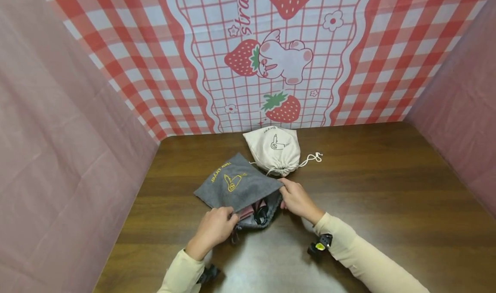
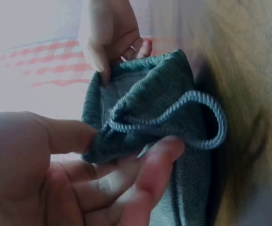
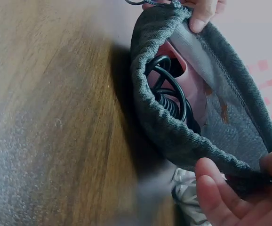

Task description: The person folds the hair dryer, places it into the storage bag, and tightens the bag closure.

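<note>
A grey drawstring bag (image 1: 221, 183) with yellow "Hair Dryer" lettering lies on the table, its mouth held wide toward me. Inside show a pink hair dryer (image 3: 197, 96) and its coiled black cord (image 3: 171, 96). My left hand (image 1: 215, 228) pinches the left corner of the mouth between thumb and fingers. On the opposite corner, my right hand (image 1: 298, 200) grips the rim. A loop of grey cord (image 2: 216, 117) hangs beside the left fingers. The bottom of the bag hides part of the dryer.
Behind the grey bag lies a white drawstring bag (image 1: 273, 148), cinched, with its cord (image 1: 311, 158) trailing right. A red checked cloth (image 1: 387, 47) hangs at the table's (image 1: 387, 176) back edge. Pink curtains (image 1: 66, 133) flank both sides.
</note>
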The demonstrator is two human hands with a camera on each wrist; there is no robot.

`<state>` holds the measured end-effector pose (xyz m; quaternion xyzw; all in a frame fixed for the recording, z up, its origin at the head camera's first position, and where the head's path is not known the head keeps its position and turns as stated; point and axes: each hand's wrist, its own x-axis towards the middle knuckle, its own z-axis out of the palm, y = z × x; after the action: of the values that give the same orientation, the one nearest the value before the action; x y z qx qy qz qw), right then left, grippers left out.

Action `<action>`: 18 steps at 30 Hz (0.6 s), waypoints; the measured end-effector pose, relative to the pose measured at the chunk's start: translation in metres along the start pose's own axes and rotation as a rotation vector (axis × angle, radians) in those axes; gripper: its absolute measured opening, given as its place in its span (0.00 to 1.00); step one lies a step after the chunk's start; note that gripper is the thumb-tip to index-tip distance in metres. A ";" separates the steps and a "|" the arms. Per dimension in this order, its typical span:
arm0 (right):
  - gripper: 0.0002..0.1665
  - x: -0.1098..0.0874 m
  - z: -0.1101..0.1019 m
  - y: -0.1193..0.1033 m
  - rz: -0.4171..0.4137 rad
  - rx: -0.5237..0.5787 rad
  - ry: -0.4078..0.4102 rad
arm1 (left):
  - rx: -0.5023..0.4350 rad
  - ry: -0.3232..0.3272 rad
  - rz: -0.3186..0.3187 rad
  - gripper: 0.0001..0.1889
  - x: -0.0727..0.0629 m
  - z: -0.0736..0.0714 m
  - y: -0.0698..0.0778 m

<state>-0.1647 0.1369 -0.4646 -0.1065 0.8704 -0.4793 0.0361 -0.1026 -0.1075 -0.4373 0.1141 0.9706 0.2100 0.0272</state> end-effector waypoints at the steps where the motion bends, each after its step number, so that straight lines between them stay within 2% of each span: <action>1: 0.22 0.000 0.000 0.000 0.001 0.007 0.007 | -0.021 -0.009 0.007 0.12 0.000 0.000 -0.001; 4: 0.22 0.000 0.000 0.000 -0.003 0.018 0.017 | -0.117 -0.043 0.005 0.11 -0.001 0.001 -0.003; 13: 0.22 -0.001 0.000 0.001 -0.031 0.059 -0.025 | -0.363 -0.137 0.008 0.12 -0.001 0.004 -0.008; 18: 0.20 0.001 -0.002 0.002 -0.052 0.022 -0.001 | -0.548 -0.189 -0.041 0.10 0.002 0.005 -0.010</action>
<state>-0.1660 0.1395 -0.4655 -0.1288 0.8619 -0.4897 0.0254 -0.1060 -0.1138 -0.4462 0.1019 0.8731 0.4521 0.1515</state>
